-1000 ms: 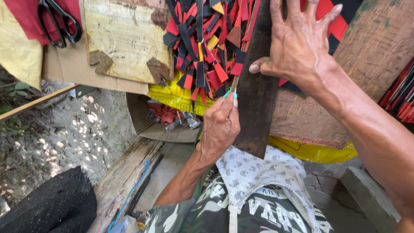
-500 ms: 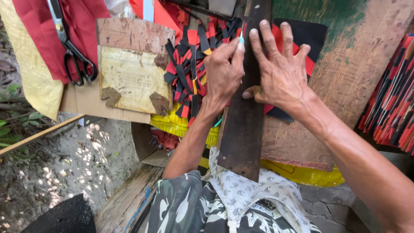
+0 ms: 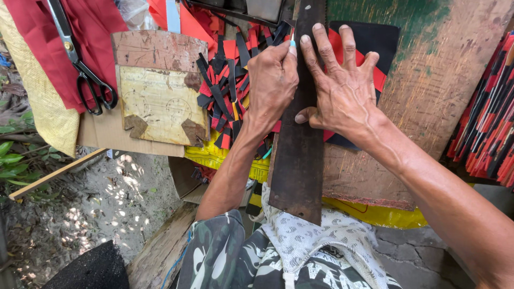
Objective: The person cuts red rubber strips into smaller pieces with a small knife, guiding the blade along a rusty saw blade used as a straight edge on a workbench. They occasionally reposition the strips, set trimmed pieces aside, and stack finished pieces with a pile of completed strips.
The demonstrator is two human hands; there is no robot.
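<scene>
rusty, dark, long flat metal straightedge (image 3: 300,155) now lies pinned under the spread, open right hand (image 3: 342,91); the left hand (image 3: 270,80), moved up, pinches a small pale blade (image 3: 292,42) against its edge.

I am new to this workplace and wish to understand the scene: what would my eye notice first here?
First, the two hands in the middle: the right hand lies flat with spread fingers on a long dark metal strip, while the left hand grips a small tool at the strip's left edge. Left of them lies a heap of red and black cut strips. Farther left, black scissors rest on red cloth.
</scene>
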